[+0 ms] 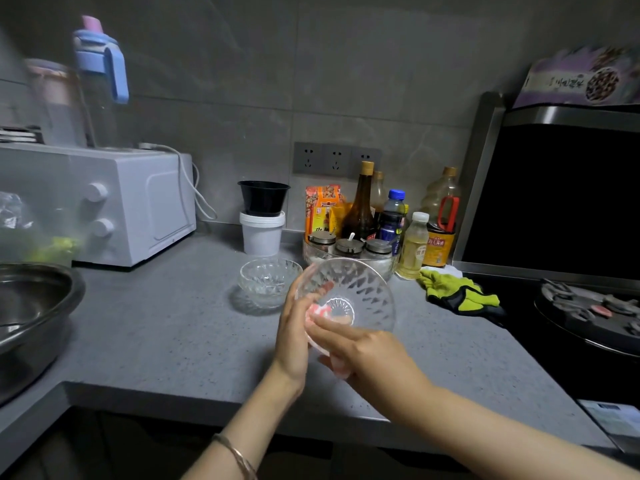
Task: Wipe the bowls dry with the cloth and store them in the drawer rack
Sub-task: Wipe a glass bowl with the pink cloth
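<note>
The left hand [294,337] and right hand [374,355] gripped one glass bowl [349,289]; the second bowl [270,280] sat on the counter [173,341], neither apparently stored.

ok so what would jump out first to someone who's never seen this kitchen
A tilted glass bowl at centre, held above the counter by the left hand and right hand. A second bowl sits on the counter just behind it to the left. A bright green glove lies to the right, by the stove.
</note>
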The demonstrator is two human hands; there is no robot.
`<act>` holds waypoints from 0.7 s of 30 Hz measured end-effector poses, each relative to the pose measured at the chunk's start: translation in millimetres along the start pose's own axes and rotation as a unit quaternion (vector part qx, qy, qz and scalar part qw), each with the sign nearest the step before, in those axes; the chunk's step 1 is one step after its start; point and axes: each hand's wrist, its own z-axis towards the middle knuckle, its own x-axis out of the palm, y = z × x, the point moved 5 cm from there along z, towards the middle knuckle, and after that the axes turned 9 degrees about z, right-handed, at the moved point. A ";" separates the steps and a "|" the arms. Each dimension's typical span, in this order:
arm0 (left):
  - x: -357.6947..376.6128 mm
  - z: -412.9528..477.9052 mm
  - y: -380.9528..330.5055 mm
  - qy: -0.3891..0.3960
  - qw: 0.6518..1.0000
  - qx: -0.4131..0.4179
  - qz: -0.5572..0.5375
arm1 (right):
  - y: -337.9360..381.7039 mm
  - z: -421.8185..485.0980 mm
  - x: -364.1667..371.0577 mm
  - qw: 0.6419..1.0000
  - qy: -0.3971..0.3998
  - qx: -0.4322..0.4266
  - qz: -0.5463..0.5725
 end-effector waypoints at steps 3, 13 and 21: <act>-12.5 8.5 -7.0 0.063 0.996 0.008 0.069 | -9.6 -20.0 -11.9 0.970 0.146 -0.150 -0.127; -7.1 13.9 -15.5 0.171 0.966 -0.014 0.192 | -34.0 -13.9 -30.2 0.932 0.188 -0.158 -0.266; -5.4 10.0 0.5 0.121 0.982 -0.042 0.137 | -8.3 -20.1 -0.8 0.981 0.188 -0.024 -0.048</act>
